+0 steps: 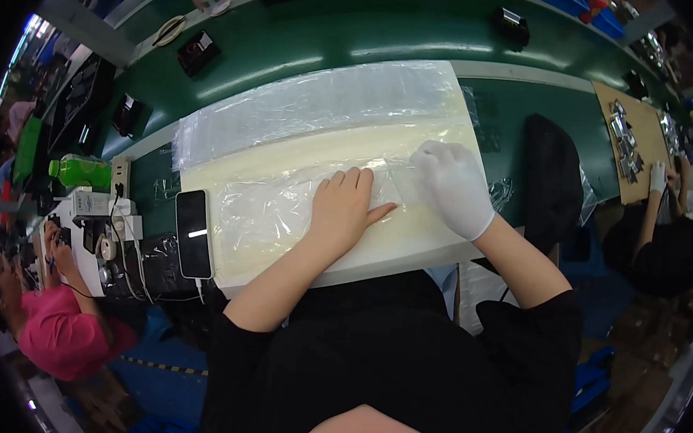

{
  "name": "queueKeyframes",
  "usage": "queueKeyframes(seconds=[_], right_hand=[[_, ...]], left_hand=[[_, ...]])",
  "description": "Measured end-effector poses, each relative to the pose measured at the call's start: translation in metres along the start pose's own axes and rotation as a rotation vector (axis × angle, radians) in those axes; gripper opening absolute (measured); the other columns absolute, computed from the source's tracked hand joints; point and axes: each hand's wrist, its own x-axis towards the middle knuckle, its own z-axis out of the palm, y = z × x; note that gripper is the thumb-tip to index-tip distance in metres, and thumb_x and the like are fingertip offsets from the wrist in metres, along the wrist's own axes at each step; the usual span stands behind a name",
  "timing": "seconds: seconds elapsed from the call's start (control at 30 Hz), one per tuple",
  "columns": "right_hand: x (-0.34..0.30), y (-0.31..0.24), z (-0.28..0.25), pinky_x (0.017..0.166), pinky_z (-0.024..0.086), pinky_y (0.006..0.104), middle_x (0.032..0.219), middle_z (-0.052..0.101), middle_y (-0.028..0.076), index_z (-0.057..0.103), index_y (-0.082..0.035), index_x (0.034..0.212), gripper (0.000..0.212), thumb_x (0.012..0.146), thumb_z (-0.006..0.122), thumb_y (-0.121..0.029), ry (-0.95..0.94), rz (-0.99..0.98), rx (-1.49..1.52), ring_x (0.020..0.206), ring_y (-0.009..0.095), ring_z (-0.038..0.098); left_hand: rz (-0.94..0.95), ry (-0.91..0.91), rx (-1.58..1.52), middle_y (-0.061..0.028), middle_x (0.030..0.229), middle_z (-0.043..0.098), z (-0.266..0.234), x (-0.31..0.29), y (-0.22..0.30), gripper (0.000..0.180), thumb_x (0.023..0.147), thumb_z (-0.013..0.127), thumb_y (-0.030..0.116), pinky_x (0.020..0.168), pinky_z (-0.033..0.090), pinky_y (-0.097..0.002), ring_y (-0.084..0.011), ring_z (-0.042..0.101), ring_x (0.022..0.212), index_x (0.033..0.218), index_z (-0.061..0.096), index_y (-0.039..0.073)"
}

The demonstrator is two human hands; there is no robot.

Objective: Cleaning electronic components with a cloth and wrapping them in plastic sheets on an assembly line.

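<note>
My bare left hand point(342, 208) lies flat, thumb out to the side, on thin clear plastic bags point(270, 210) spread over a pale cream board point(319, 146). To its right, my right hand point(452, 184) wears a white glove and has its fingers curled closed. The edge of the clear plastic runs up to those fingers; their tips are hidden, so what they hold, if anything, does not show. Along the board's far side stretches a stack of flat clear plastic bags point(323, 101). A smartphone point(194, 233) with a dark screen rests at the board's left edge.
Small dark boxes point(197, 52) stand on the green table point(336, 32) beyond the board. A green bottle point(81, 171), cables and chargers are at left. A black cushion-like object point(551, 180) sits at right. People work at both sides, one in a pink top point(68, 337).
</note>
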Motion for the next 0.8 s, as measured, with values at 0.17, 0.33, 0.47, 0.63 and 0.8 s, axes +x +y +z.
queueKeyframes(seconds=[0.17, 0.33, 0.47, 0.63, 0.8], right_hand=[[0.003, 0.019, 0.012, 0.083, 0.047, 0.0346, 0.097, 0.065, 0.014, 0.065, 0.000, 0.102, 0.020, 0.086, 0.058, -0.009, 0.133, 0.138, 0.084, 0.088, 0.032, 0.059], [0.003, 0.030, 0.001, 0.075, 0.048, 0.0327, 0.092, 0.067, 0.015, 0.065, 0.004, 0.096, 0.017, 0.087, 0.058, -0.008, 0.110, 0.244, 0.453, 0.080, 0.031, 0.060], [0.014, 0.040, -0.032, 0.065, 0.046, 0.0301, 0.076, 0.067, 0.012, 0.065, 0.007, 0.089, 0.017, 0.087, 0.061, -0.009, -0.215, 0.236, 0.605, 0.062, 0.025, 0.054], [0.029, 0.085, -0.045, 0.057, 0.044, 0.0256, 0.075, 0.067, 0.008, 0.069, 0.004, 0.085, 0.016, 0.086, 0.062, -0.010, -0.490, 0.204, 0.796, 0.057, 0.017, 0.051], [0.045, 0.119, -0.035, 0.052, 0.038, 0.0209, 0.069, 0.062, 0.004, 0.070, 0.001, 0.086, 0.011, 0.082, 0.065, -0.008, -0.729, 0.448, 1.009, 0.055, 0.011, 0.045]], left_hand=[[-0.008, 0.065, -0.054, -0.0083, 0.090, 0.054, 0.007, -0.009, -0.011, 0.053, 0.079, 0.072, 0.049, 0.077, 0.043, -0.0341, -0.0246, 0.054, 0.080, 0.100, 0.053, 0.004], [-0.064, 0.006, -0.155, -0.0088, 0.094, 0.052, -0.005, -0.019, -0.019, 0.058, 0.076, 0.074, 0.049, 0.081, 0.041, -0.0334, -0.0246, 0.054, 0.084, 0.104, 0.051, 0.003], [0.053, -0.092, -0.130, -0.0092, 0.097, 0.052, -0.012, -0.023, -0.026, 0.060, 0.077, 0.071, 0.051, 0.086, 0.040, -0.0337, -0.0252, 0.053, 0.088, 0.107, 0.050, 0.004], [0.197, -0.037, -0.088, -0.0093, 0.102, 0.054, -0.014, -0.024, -0.030, 0.058, 0.079, 0.068, 0.051, 0.088, 0.041, -0.0338, -0.0251, 0.054, 0.091, 0.108, 0.051, 0.004], [0.309, -0.012, -0.074, -0.0092, 0.103, 0.056, -0.024, -0.025, -0.026, 0.048, 0.085, 0.066, 0.045, 0.093, 0.042, -0.0347, -0.0242, 0.056, 0.095, 0.108, 0.052, 0.005]])
